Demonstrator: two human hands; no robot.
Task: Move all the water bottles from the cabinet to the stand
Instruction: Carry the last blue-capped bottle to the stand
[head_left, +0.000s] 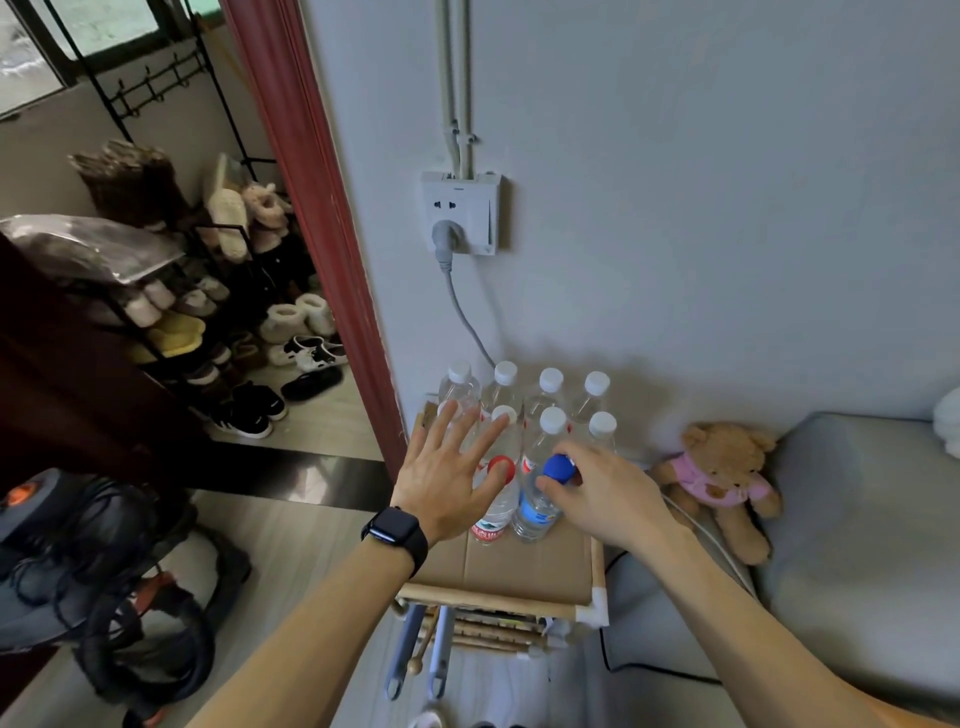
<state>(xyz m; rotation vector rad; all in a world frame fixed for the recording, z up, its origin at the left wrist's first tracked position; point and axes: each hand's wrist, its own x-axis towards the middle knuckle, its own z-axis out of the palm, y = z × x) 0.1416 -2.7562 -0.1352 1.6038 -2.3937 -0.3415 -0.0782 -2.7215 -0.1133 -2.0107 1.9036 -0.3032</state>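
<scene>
Several clear water bottles with white caps (551, 382) stand in two rows at the back of the wooden stand (524, 564), against the wall. In front of them stand a red-capped bottle (493, 512) and a blue-capped bottle (535, 512). My right hand (602, 493) curls its fingers round the blue cap and neck. My left hand (449, 473), with a black watch on the wrist, is spread with straight fingers just over the red cap and holds nothing. The cabinet is out of view.
A socket (462, 213) with a grey cable hangs on the wall above the bottles. A teddy bear (722, 478) sits right of the stand beside a grey cushion (857, 519). To the left are a shoe rack (197, 312), a red door frame (332, 260) and a dark machine (93, 571).
</scene>
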